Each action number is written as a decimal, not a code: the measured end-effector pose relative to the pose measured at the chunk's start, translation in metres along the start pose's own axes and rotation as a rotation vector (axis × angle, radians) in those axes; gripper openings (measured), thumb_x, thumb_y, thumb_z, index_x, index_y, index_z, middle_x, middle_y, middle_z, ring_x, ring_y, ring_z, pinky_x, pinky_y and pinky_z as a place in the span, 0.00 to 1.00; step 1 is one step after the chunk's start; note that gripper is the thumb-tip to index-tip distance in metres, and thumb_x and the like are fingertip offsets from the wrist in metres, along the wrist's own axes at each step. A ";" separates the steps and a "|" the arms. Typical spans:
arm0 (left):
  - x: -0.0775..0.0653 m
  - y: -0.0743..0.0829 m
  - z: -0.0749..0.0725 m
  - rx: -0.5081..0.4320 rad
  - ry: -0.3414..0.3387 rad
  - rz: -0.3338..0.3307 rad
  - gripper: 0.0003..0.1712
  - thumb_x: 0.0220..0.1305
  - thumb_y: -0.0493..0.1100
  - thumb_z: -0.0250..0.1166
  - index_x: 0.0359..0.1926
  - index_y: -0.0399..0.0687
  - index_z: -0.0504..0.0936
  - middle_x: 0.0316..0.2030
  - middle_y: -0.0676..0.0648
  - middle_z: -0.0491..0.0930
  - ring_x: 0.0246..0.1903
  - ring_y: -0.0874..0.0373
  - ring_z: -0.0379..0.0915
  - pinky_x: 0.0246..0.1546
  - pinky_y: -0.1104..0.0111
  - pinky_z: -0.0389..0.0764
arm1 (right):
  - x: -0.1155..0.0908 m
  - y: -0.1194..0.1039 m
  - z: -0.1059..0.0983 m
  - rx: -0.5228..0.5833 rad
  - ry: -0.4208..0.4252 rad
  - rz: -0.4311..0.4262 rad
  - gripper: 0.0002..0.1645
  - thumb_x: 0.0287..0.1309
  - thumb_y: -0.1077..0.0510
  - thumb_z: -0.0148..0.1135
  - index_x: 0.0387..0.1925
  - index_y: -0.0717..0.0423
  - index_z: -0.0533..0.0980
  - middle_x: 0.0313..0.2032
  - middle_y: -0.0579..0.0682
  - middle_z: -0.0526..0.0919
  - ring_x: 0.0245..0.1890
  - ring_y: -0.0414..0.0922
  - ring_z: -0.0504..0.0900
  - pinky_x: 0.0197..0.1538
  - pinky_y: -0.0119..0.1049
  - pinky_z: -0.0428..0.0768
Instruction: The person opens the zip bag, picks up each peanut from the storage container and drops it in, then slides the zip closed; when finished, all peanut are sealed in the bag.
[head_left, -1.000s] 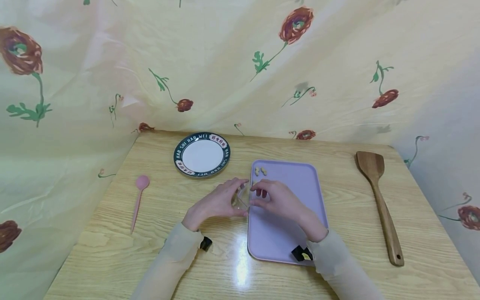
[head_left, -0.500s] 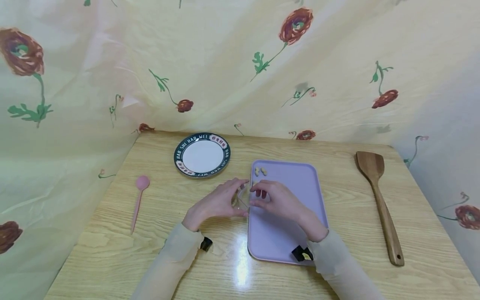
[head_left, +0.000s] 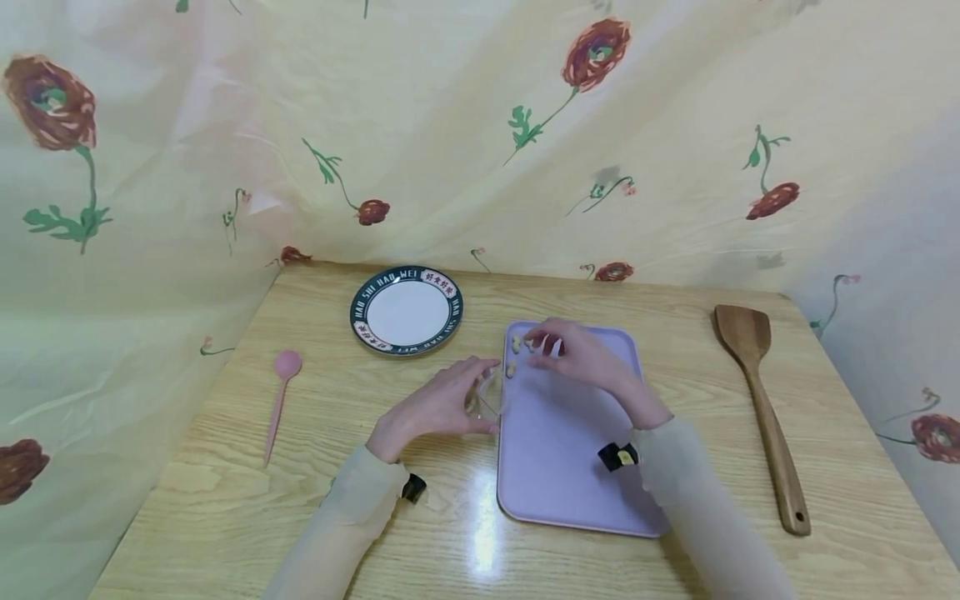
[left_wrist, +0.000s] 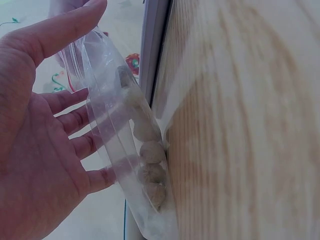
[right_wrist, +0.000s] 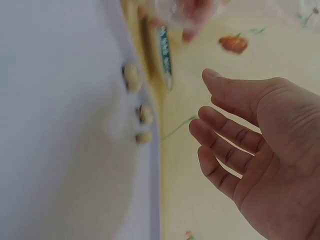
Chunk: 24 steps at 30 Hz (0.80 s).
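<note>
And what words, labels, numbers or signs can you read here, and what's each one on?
"HAO SHI HAO WEI": repeated around the plate.
Red Chinese characters, same plate: too small to read surely.
Yellow patch on the black right wrist device: too small to read.
Right wrist view: plate lettering blurred.

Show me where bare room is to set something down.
Bare table lies between the purple tray and wooden spatula, beyond the right sleeve, and between the pink spoon and left hand. The tray's near left part is bare too. Crowded: its far left corner, with peanuts and right hand, and left edge, where the left hand holds a plastic bag.
</note>
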<state>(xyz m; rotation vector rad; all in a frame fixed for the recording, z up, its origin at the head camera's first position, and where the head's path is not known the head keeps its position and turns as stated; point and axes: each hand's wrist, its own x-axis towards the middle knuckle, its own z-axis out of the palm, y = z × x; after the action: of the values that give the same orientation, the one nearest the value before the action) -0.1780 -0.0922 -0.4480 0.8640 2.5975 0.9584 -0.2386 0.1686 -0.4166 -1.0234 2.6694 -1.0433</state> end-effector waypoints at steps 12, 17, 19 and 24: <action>0.000 0.002 -0.001 0.010 -0.005 -0.010 0.57 0.52 0.57 0.78 0.76 0.49 0.57 0.64 0.45 0.70 0.62 0.51 0.66 0.66 0.53 0.65 | 0.028 0.037 0.000 -0.094 -0.113 0.104 0.27 0.51 0.69 0.72 0.54 0.69 0.77 0.49 0.62 0.81 0.42 0.54 0.82 0.46 0.48 0.81; 0.001 0.002 -0.001 0.015 -0.005 -0.010 0.56 0.52 0.57 0.78 0.76 0.49 0.58 0.64 0.45 0.70 0.63 0.51 0.66 0.66 0.53 0.64 | 0.031 0.047 0.007 -0.103 -0.114 0.081 0.25 0.50 0.70 0.72 0.52 0.67 0.78 0.45 0.60 0.83 0.40 0.52 0.82 0.45 0.47 0.81; 0.000 0.002 -0.001 0.014 -0.004 -0.008 0.56 0.52 0.57 0.78 0.76 0.49 0.58 0.63 0.45 0.70 0.62 0.51 0.66 0.66 0.52 0.64 | 0.031 0.049 0.009 -0.107 -0.109 0.082 0.24 0.50 0.70 0.71 0.52 0.66 0.79 0.44 0.58 0.84 0.40 0.51 0.82 0.45 0.46 0.81; 0.000 0.002 0.000 0.003 -0.007 -0.013 0.56 0.52 0.58 0.77 0.76 0.49 0.58 0.64 0.45 0.69 0.63 0.52 0.65 0.67 0.52 0.63 | 0.031 0.050 0.012 -0.120 -0.093 0.079 0.21 0.51 0.71 0.70 0.50 0.65 0.80 0.43 0.57 0.84 0.38 0.49 0.81 0.43 0.44 0.81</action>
<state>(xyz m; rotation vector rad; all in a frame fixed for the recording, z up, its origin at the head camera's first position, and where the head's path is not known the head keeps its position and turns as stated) -0.1772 -0.0917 -0.4467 0.8489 2.5963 0.9463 -0.2862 0.1693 -0.4528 -0.9518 2.7002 -0.8088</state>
